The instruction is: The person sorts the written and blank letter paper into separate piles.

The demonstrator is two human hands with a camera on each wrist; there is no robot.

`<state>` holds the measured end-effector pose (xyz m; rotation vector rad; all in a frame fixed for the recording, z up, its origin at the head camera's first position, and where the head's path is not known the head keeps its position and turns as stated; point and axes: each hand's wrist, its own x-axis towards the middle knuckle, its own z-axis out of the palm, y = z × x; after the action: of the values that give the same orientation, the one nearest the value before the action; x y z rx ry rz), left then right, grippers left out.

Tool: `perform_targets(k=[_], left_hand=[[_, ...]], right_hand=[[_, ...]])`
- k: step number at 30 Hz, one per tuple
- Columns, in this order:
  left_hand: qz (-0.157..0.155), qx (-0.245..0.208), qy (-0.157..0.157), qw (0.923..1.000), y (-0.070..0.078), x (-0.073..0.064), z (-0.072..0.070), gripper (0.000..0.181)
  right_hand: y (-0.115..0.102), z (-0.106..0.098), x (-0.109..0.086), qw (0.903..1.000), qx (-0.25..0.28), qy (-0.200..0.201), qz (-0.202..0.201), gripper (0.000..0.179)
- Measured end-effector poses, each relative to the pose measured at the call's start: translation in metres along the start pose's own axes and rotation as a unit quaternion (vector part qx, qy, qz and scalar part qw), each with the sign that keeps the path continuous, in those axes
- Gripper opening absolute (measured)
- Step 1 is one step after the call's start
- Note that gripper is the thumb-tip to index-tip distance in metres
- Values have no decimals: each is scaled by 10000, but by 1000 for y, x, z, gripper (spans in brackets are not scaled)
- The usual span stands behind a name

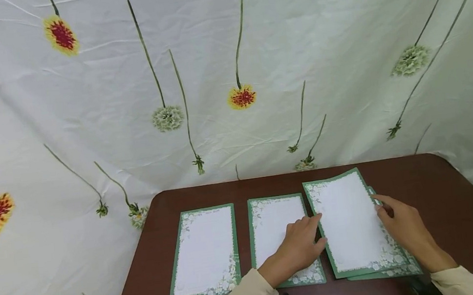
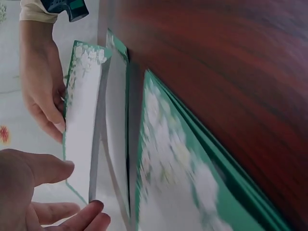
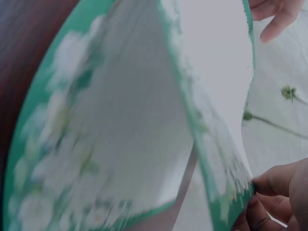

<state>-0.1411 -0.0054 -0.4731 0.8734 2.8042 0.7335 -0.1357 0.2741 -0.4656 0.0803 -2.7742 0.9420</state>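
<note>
A sheet of paper (image 1: 347,222) with a green, white-flowered border is raised at the right of the table, above another bordered sheet (image 1: 404,269). My right hand (image 1: 405,225) pinches its right edge between thumb and fingers; the right wrist view shows the sheet (image 3: 216,53) bowed upward from that grip. At the opposite edge is my left hand (image 1: 299,243), its index finger reaching to the border and its thumb spread apart. In the left wrist view, the fingers of the left hand (image 2: 48,192) are extended near the lifted sheet's edge.
Beneath my left forearm lies a middle stack of matching sheets (image 1: 273,231). Another stack (image 1: 205,254) rests at the left of the brown table (image 1: 458,218). Behind the table hangs a white cloth (image 1: 208,62) with printed flowers.
</note>
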Motion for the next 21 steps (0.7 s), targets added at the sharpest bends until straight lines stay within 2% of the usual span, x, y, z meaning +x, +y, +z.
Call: perform_targets(k=[5, 16, 21], left_hand=[[-3, -9, -190, 9998, 10, 10, 7, 58], [-148, 332, -369, 9987, 21, 23, 19, 55], [-216, 485, -437, 9976, 21, 24, 21, 53]], right_hand=[[13, -12, -5, 9995, -192, -69, 250, 42], [29, -15, -1, 9964, -328, -417, 663, 46], [34, -13, -2, 9972, -346, -324, 578, 44]])
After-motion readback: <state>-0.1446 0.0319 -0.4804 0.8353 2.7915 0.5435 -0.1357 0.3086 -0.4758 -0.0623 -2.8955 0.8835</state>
